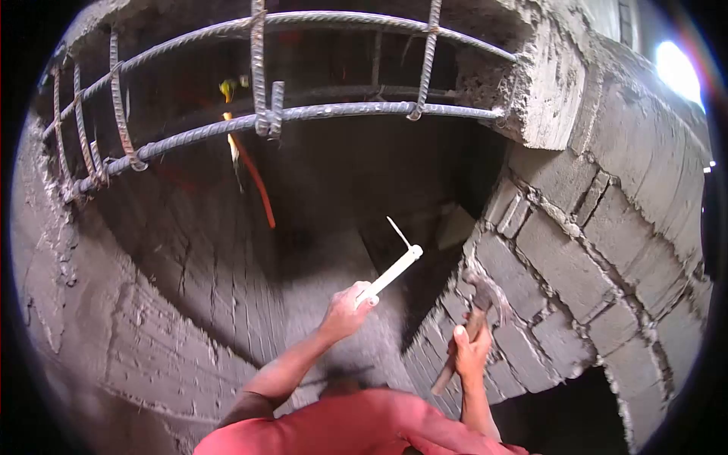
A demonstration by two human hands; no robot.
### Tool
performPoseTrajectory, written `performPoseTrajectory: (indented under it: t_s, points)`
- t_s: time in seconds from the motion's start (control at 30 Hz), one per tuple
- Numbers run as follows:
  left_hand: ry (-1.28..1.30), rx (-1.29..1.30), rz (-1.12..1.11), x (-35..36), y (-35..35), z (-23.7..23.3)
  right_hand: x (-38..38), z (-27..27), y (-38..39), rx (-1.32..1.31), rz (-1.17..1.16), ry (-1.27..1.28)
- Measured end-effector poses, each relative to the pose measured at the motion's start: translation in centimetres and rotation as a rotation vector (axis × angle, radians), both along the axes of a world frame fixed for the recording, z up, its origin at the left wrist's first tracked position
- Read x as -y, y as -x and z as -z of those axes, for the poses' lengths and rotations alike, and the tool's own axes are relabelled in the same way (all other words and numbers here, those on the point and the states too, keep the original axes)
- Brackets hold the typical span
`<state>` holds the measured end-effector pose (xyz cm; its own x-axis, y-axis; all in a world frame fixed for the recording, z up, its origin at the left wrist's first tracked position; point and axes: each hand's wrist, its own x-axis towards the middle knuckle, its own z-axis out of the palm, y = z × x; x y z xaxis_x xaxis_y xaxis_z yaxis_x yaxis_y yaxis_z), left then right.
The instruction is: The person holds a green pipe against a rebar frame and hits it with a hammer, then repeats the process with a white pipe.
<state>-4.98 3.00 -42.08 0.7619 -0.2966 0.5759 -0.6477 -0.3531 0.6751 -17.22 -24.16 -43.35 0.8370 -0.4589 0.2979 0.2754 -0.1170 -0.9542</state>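
Observation:
My left hand (345,312) is closed around the lower end of a white folding ruler (394,273). Its thick folded part points up and to the right, and one thin section sticks out at an angle from the far end. In my right hand (472,350) is a claw hammer (479,296), gripped partway along its wooden handle with the metal head up. The hammer overlaps the block wall (561,303) on the right in this view.
Bare steel reinforcing bars (318,112) cross overhead, running into a rough concrete edge (553,83) at the upper right. An orange conduit (258,186) hangs down behind them. A plastered wall (189,326) curves along the left. A dark opening (565,417) lies at the lower right.

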Motion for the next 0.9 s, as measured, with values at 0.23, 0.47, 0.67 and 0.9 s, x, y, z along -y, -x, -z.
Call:
performPoseTrajectory:
  t_s: [0.23,0.47,0.67,0.9]
  points:
    - [0.297,0.314,0.035,3.3,-10.1,-1.8,0.3,1.3,-3.1,0.076,0.012,-0.236]
    - [0.151,0.491,0.232,8.3,-11.2,-9.8,-2.8,-8.4,-5.5,0.557,0.02,-0.292]
    - [0.268,0.587,0.376,12.4,-11.8,-12.7,-7.1,4.4,-5.6,0.471,0.042,-0.485]
    - [0.765,-0.126,0.666,12.6,-17.4,-10.8,-0.3,10.2,-1.9,0.013,0.375,0.008]
